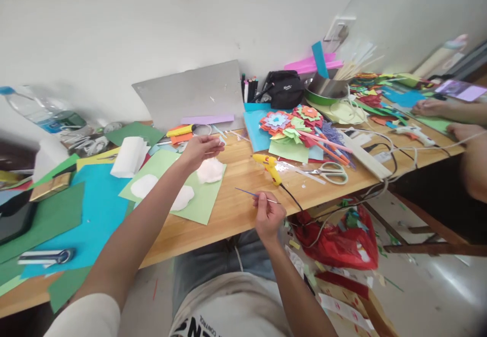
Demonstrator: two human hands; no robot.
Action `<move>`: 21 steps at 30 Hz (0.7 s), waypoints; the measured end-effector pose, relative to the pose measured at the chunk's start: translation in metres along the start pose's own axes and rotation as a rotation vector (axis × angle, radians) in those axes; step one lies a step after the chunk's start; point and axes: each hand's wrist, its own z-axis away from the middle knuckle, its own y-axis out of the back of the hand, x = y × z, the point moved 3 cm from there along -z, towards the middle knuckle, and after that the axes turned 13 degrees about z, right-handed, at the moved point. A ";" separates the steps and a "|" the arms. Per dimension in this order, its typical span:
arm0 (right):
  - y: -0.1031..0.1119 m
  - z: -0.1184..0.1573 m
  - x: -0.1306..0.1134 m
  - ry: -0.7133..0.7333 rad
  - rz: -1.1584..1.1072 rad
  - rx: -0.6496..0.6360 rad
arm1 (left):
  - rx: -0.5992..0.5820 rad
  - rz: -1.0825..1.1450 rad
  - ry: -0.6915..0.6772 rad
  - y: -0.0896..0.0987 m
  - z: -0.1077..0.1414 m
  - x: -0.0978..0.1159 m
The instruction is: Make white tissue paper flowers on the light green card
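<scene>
"Three white pieces [143, 186] on a pale green sheet [201, 207], all lying on the counter [236, 167]. How were the hands?"

"Left hand [200, 152] hung over the sheet's far edge, fingertips close together; couldn't tell if it pinched anything. Right hand [270, 216] had a thin stick [246, 191] gripped between thumb and fingers."

"Anything sketchy there?"

"Yeah, the left forearm [140, 220] imo. It crossed above the sheet between the white pieces, so dragging it low could've shoved them around. Also, the yellow glue gun [272, 168] lay near the right hand, its cord [292, 197] running just beside. A careless swing might've snagged that and yanked the gun. If it was hot (couldn't tell), ouch."
</scene>
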 end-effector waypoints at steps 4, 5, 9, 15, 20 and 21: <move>-0.001 0.001 0.002 0.000 -0.006 0.023 | 0.055 0.207 0.150 0.029 0.045 -0.012; -0.001 0.001 0.002 -0.002 -0.009 0.031 | 0.084 0.232 0.178 0.035 0.052 -0.017; -0.002 0.000 0.000 -0.005 -0.005 0.060 | 0.178 0.352 0.227 0.048 0.070 -0.032; -0.003 0.001 0.000 0.003 0.025 0.054 | 0.074 0.300 0.169 0.042 0.083 -0.035; -0.004 0.001 0.000 -0.004 0.029 0.047 | 0.173 -0.286 -0.168 0.054 0.088 -0.022; -0.004 0.001 0.000 0.000 0.033 0.043 | 0.170 -0.446 -0.247 0.055 0.090 -0.020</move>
